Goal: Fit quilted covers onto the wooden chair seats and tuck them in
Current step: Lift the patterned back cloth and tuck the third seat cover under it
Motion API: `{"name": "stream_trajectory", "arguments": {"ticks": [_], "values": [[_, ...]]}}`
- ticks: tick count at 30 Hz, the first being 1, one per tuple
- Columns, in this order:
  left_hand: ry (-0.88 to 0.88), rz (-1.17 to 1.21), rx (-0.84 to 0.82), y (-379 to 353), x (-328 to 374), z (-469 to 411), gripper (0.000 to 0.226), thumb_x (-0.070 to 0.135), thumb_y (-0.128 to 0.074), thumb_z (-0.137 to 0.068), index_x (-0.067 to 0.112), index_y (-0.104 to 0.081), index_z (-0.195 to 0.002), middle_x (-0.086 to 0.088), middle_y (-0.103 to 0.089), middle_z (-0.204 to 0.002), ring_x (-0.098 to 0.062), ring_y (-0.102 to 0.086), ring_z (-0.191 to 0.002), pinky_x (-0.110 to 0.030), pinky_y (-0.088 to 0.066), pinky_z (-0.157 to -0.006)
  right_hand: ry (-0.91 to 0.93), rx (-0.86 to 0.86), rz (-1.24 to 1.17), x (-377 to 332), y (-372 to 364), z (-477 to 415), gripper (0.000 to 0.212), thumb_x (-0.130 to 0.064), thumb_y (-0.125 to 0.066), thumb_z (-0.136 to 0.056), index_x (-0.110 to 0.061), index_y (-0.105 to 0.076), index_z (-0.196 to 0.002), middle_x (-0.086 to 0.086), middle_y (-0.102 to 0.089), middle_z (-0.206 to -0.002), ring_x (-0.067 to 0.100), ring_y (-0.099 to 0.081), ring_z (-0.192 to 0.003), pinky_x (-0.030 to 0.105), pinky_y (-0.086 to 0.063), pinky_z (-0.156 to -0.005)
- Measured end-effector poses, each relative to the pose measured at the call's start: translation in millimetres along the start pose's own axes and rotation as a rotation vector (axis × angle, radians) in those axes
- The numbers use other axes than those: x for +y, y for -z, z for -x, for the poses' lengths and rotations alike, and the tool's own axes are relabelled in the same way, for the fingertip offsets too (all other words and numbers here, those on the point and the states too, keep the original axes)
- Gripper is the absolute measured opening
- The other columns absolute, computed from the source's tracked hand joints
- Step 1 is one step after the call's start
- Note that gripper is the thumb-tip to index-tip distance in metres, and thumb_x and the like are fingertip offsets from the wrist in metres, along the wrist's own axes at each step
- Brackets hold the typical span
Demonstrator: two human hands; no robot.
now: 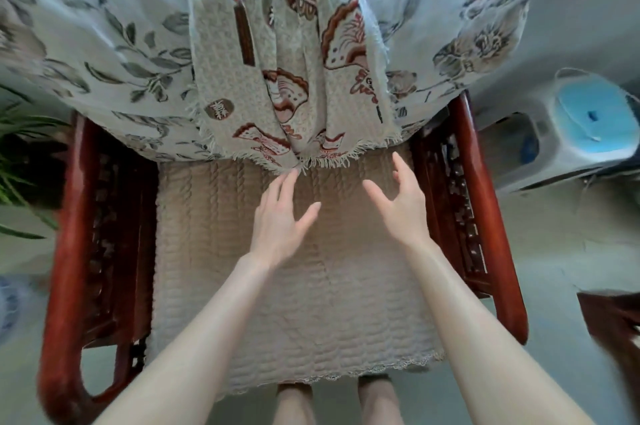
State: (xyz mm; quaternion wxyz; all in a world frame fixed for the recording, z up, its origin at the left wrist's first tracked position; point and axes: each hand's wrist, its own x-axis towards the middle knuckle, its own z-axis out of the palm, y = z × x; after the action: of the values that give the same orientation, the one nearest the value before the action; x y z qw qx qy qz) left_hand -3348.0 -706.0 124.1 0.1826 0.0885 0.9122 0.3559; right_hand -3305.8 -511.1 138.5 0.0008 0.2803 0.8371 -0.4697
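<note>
A beige quilted cover [214,286] lies flat over the seat of a red-brown wooden armchair [65,251], its scalloped front edge hanging over the seat front. My left hand [282,220] hovers open above the cover's back middle, fingertips near the fringe of a patterned throw [294,95]. Spread and empty, my right hand [398,203] is over the cover's back right, near the right armrest [485,217].
A pale floral cloth [104,44] drapes the chair back under the patterned throw. Green plant leaves [17,154] reach in at the left. A grey and blue appliance [585,127] stands on the floor at right. Another wooden piece [616,317] shows at the right edge.
</note>
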Motion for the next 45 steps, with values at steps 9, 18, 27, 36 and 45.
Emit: {"name": "stream_trajectory", "arguments": {"ticks": [9,18,27,36,45], "values": [[-0.045,0.094,0.202,10,82,-34,0.066,0.035,-0.06,-0.092,0.01,-0.033,-0.146,-0.009,-0.038,-0.146,-0.021,-0.032,-0.137,-0.033,-0.025,-0.114,0.158,0.062,-0.06,-66,52,-77,0.064,-0.033,-0.071,-0.087,-0.01,-0.045,-0.141,0.005,-0.051,-0.141,0.019,-0.046,-0.13,0.035,-0.036,-0.11],[-0.003,0.133,0.38,22,128,-57,0.057,0.029,-0.059,-0.094,0.006,-0.04,-0.142,-0.011,-0.043,-0.142,-0.021,-0.037,-0.133,-0.021,-0.023,-0.106,0.261,-0.056,-0.008,-116,49,-137,0.021,-0.03,-0.072,-0.086,-0.013,-0.073,-0.097,-0.001,-0.071,-0.088,0.015,-0.064,-0.088,0.035,-0.049,-0.085],[0.176,0.242,0.526,27,197,-129,0.068,0.045,-0.057,-0.092,0.002,-0.037,-0.141,-0.014,-0.04,-0.141,-0.026,-0.036,-0.133,-0.032,-0.025,-0.109,0.216,-0.063,-0.136,-63,107,-127,0.012,-0.021,-0.076,-0.083,-0.021,-0.069,-0.073,-0.018,-0.062,-0.065,-0.009,-0.054,-0.058,0.018,-0.045,-0.067],[0.184,0.334,0.586,3,201,-155,0.027,0.028,-0.06,-0.092,0.013,-0.048,-0.072,-0.002,-0.058,-0.077,-0.023,-0.054,-0.078,-0.03,-0.034,-0.067,0.169,-0.214,-0.244,-80,122,-151,0.03,-0.037,-0.072,-0.085,-0.013,-0.069,-0.103,-0.004,-0.071,-0.094,0.005,-0.065,-0.084,0.024,-0.052,-0.081],[-0.102,0.188,0.353,26,181,-123,0.042,0.025,-0.066,-0.089,0.027,-0.035,-0.06,0.011,-0.042,-0.061,-0.002,-0.037,-0.055,-0.017,-0.03,-0.054,0.254,-0.138,-0.203,-170,88,-189,0.022,-0.034,-0.06,-0.092,-0.019,-0.057,-0.076,-0.008,-0.058,-0.072,0.007,-0.054,-0.067,0.021,-0.041,-0.065]]}}
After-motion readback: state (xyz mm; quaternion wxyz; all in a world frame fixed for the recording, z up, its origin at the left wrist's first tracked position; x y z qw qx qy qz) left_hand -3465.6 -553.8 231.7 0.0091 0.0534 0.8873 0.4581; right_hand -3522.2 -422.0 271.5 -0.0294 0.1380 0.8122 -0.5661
